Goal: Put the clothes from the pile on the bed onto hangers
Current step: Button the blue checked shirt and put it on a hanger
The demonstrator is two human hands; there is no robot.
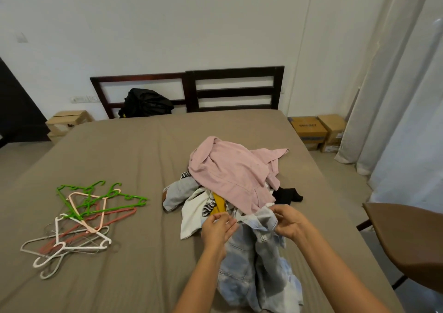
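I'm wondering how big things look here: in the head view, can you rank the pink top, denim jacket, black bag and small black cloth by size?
1. The pink top and the denim jacket: alike, and the jacket is nearest the camera, so unranked.
2. The black bag, far back.
3. The small black cloth.
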